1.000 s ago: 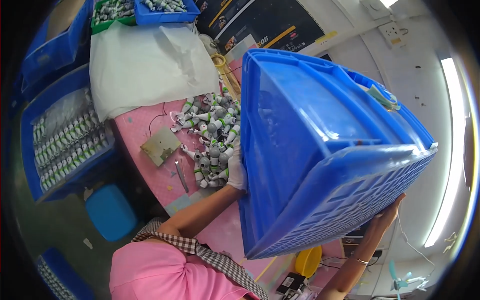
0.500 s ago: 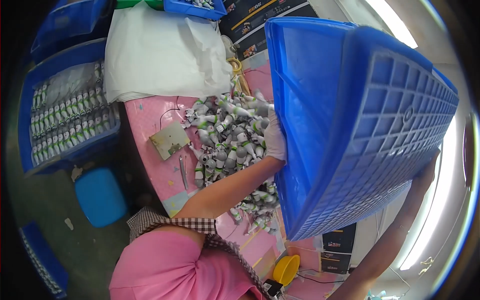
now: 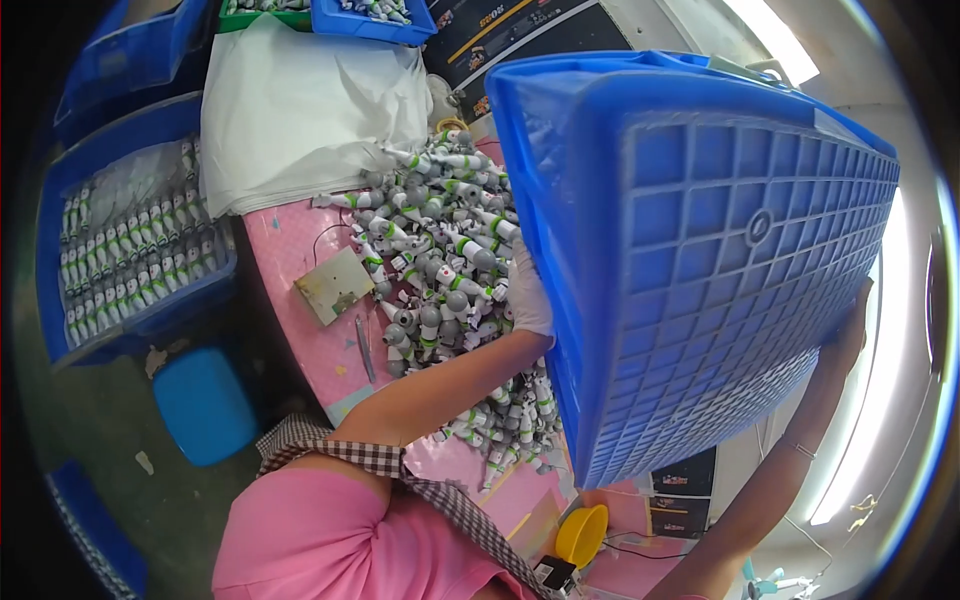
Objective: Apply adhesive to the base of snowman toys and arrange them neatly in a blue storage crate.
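Observation:
A large blue plastic crate (image 3: 735,265) is held up on its side over the table, its gridded underside turned toward me. My left hand (image 3: 531,292), in a white glove, grips the rim at its left, just above a heap of small white, grey and green figure parts (image 3: 440,260). At the right side of the crate, my bare right hand (image 3: 850,325) supports it, with most of its fingers hidden behind the plastic. The crate's inside is mostly out of sight. The heap spreads over the pink tabletop (image 3: 290,250) beneath and left of the rim.
White sheeting (image 3: 310,115) covers the table's far left, with a blue bin (image 3: 375,22) of parts behind it. A small metal block (image 3: 333,286) lies beside the heap. Left stand a crate (image 3: 135,330) of rowed parts and a blue stool (image 3: 205,405). A yellow bowl (image 3: 581,536) sits near right.
The crate has tipped further, showing more of its underside, and shifted slightly left. Both hands moved with it. The heap has grown and now spreads farther toward the white sheeting.

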Available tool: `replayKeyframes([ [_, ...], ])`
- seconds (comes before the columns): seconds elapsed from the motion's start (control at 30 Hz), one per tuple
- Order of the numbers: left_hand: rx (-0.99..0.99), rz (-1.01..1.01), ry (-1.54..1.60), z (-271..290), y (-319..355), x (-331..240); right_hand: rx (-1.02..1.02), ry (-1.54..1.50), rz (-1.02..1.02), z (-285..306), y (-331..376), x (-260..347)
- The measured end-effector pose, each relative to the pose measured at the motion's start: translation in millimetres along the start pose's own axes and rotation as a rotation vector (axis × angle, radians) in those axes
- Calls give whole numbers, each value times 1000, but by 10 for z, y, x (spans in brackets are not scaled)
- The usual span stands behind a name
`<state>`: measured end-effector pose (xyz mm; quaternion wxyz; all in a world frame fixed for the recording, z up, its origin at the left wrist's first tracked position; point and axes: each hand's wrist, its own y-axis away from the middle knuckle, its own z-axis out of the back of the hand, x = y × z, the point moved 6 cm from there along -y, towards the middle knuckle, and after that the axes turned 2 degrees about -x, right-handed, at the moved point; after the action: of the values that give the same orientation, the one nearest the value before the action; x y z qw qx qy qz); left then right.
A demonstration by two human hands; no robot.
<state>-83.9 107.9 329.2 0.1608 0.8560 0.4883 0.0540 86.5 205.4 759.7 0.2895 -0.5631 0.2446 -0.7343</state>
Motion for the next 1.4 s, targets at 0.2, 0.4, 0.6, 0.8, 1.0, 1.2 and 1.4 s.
replayKeyframes([
  [0.2,13,87,-269,275,358,478,5,181,43,83,157,78],
  [0.4,12,229,-580,530,464,834,-26,255,69,322,315,39],
  [0.6,23,408,-919,1086,587,1060,-29,308,-64,760,403,-259],
  [0.8,117,222,-989,1179,752,1071,-178,295,-157,1373,641,-607],
  [1.0,356,276,-1225,1564,1012,1216,-329,242,-218,2006,1465,-850],
  [1.2,536,507,-970,1966,1415,1656,-452,163,-305,3284,2291,-861],
  [1.4,509,992,-686,1936,2475,1731,-764,30,-332,5367,3631,-1228],
])
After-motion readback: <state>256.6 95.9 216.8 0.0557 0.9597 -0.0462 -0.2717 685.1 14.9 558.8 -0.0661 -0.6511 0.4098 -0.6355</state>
